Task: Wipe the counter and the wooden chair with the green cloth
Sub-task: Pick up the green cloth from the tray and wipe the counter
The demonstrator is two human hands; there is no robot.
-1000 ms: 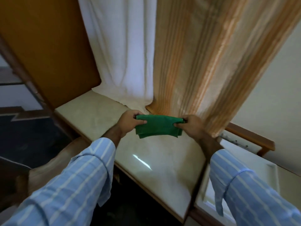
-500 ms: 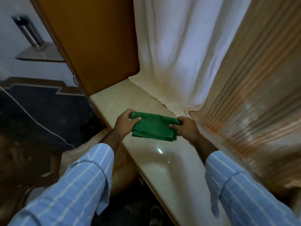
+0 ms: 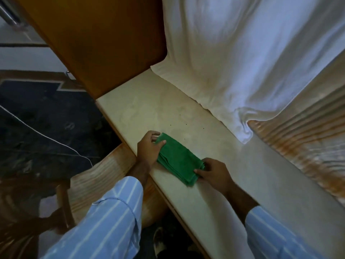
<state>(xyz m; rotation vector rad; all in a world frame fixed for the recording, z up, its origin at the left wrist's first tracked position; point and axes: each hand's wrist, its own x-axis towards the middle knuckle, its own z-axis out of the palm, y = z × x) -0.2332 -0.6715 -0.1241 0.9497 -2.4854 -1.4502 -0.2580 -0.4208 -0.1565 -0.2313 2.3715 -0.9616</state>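
Folded green cloth (image 3: 179, 161) at frame centre on pale tabletop (image 3: 149, 109), left hand (image 3: 149, 148) and right hand (image 3: 212, 172) each pinching an end, chair at lower left dim, indistinct.

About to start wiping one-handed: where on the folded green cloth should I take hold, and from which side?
Press down flat from above on the middle of the green cloth. It lies folded in layers on the counter, so a palm on top probably keeps the layers together. The left hand and right hand pinch only its ends.
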